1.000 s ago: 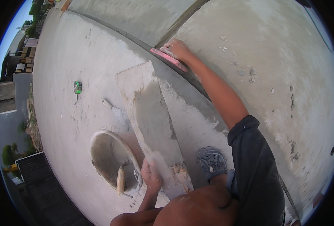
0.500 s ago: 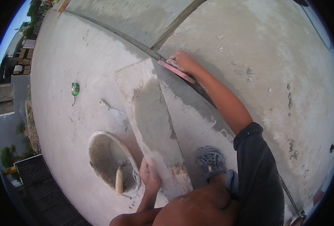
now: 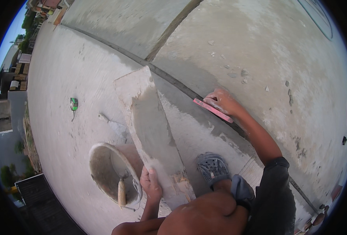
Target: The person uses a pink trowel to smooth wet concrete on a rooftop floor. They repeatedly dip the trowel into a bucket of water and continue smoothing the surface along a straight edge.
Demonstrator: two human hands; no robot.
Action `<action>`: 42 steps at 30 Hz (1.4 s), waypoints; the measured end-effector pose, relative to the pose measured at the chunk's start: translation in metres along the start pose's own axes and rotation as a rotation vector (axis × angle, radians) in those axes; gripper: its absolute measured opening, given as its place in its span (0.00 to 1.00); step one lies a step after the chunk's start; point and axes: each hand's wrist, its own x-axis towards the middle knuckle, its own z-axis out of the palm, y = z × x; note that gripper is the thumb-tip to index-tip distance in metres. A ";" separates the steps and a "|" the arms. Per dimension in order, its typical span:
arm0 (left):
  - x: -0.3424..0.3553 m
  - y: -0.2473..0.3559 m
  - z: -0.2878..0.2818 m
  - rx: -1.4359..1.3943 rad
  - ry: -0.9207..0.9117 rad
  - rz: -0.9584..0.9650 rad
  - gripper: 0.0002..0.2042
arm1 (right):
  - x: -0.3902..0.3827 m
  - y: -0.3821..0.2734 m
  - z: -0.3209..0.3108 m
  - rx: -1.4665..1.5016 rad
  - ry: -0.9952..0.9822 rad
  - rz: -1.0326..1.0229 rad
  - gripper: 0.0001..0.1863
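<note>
My right hand (image 3: 221,100) is closed on a pink hand float (image 3: 213,110), which rests along the dark grooved joint (image 3: 184,88) in the concrete. My left hand (image 3: 152,184) grips the left edge of a long, cement-smeared board (image 3: 149,126) lying at a slant below the groove. Just left of that hand is a grimy bucket (image 3: 97,164) with a wooden-handled tool (image 3: 121,192) inside. A light-handled trowel (image 3: 112,123) lies beside the board, its blade dusted with cement.
A green tape measure (image 3: 73,103) lies on the concrete slab (image 3: 54,129) at the left. My sandaled foot (image 3: 212,168) is right of the board. A dark ribbed panel (image 3: 40,199) borders the slab at lower left, with buildings (image 3: 15,78) beyond. Small chips (image 3: 244,74) lie at the upper right.
My right hand and the pink float have moved right and down along the groove, toward my body. My left hand still holds the board.
</note>
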 end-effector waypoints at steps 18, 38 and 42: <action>-0.003 -0.015 -0.006 0.028 -0.063 -0.001 0.21 | -0.196 -0.001 -0.090 0.184 -0.050 0.326 0.17; -0.006 -0.004 -0.004 0.028 -0.003 0.000 0.21 | -0.052 0.010 -0.005 -0.055 0.036 -0.007 0.16; -0.005 -0.008 -0.005 0.025 -0.021 -0.002 0.22 | -0.135 0.018 -0.038 -0.032 -0.094 0.210 0.18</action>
